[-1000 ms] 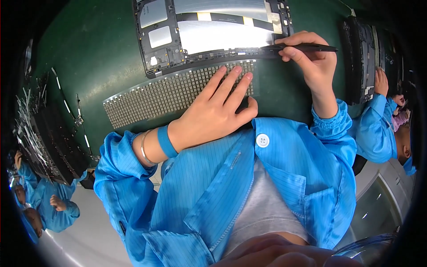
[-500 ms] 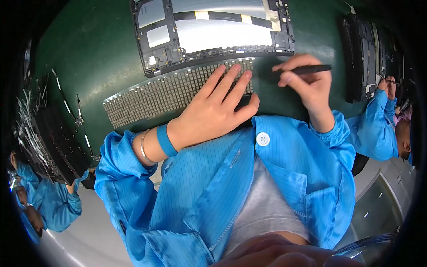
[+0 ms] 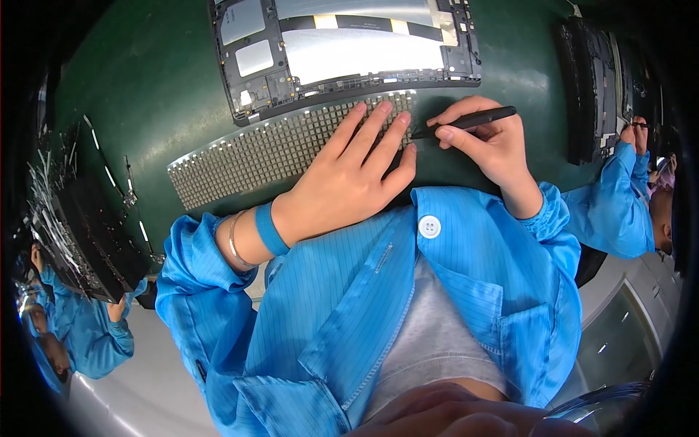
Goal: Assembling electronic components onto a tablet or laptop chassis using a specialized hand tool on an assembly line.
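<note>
A clear sheet carrying rows of small square grey-brown pads lies on the green table in front of me. My left hand rests flat on its right part, fingers spread and holding nothing. In my right hand is a slim black pen-like tool, gripped between thumb and fingers. Its tip meets the right end of the sheet, close to my left fingertips; whether it touches a pad I cannot tell. Just beyond the sheet lies an opened flat device chassis with a silver panel and a black frame.
Thin cables and a dark stack of parts with many loose strips are at the left. Another stack of black frames stands at the right. Co-workers in blue sit on both sides, one at the right and one at the left.
My right hand has moved left with the black tool, bringing its tip to the sheet's right end. My left hand has shifted very slightly, still lying on the sheet.
</note>
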Demonstrator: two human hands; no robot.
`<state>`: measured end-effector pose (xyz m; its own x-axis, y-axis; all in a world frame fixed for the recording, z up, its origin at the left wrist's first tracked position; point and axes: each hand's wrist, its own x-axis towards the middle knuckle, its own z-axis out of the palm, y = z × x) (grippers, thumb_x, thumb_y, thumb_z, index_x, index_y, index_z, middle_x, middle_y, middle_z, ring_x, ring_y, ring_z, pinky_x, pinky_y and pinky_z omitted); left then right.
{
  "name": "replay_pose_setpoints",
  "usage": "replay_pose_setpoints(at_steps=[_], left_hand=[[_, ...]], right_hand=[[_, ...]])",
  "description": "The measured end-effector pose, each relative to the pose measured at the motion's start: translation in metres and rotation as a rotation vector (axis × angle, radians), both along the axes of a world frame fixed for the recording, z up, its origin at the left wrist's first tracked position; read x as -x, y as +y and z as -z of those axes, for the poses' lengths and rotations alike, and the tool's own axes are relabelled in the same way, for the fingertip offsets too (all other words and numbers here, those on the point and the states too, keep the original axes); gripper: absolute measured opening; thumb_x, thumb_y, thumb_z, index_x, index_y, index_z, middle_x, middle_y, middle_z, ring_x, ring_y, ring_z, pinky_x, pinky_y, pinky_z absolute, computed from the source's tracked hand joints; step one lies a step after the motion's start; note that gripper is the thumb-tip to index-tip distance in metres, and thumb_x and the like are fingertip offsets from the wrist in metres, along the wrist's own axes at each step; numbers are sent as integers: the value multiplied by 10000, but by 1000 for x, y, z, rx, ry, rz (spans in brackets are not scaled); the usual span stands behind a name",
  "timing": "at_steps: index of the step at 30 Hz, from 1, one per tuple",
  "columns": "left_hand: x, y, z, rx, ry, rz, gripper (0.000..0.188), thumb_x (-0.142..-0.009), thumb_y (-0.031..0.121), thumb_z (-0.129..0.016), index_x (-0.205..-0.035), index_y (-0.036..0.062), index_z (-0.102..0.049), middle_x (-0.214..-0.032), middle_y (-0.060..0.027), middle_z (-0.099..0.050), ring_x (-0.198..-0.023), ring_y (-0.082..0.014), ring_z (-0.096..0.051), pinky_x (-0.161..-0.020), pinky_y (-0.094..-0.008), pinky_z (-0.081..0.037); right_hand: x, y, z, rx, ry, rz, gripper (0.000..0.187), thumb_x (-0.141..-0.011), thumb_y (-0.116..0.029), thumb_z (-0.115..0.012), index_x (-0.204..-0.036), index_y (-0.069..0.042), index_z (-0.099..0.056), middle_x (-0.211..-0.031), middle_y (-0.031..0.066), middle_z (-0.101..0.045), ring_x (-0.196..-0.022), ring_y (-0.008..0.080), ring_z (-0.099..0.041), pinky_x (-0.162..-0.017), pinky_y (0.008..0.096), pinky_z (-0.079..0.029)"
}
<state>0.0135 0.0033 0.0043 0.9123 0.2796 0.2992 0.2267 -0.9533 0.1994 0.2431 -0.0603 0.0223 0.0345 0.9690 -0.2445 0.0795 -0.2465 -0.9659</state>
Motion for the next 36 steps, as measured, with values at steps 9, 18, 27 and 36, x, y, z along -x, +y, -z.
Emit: replay_pose_setpoints(at_steps=[9,18,27,36], left_hand=[[0,1,2,5,-20,-2,266,-820,190,-562,-1058,109,-649,-1342,-191,-521,-1246,-386,-503,-1064,-509,-391],[2,4,2,37,-81,-2,234,-827,197,-577,-1029,95,-640,-1268,-171,-580,-1188,-352,-542,-1053,-487,-402],[1,4,9,49,-148,2,228,-845,230,-565,-1034,140,-656,-1239,-112,-606,-1176,-286,-543,-1068,-431,-393],[0,7,10,37,-208,-43,170,-856,243,-591,-975,151,-669,-1191,-80,-630,-1135,-266,-561,-1029,-410,-427]], right_hand=[[1,-4,2,-71,15,-2,134,-814,41,-713,-940,54,-668,-892,123,-684,-728,140,-655,-646,235,-531],[-6,103,-27,-290,26,46,110,-863,-32,-661,-955,24,-639,-854,116,-678,-675,116,-615,-633,240,-509],[35,222,-6,-233,-69,-60,147,-892,-109,-669,-987,3,-664,-809,56,-659,-695,91,-615,-632,225,-515],[43,219,-15,-233,-90,-59,141,-878,-83,-684,-971,19,-657,-838,70,-667,-679,81,-610,-592,202,-512]])
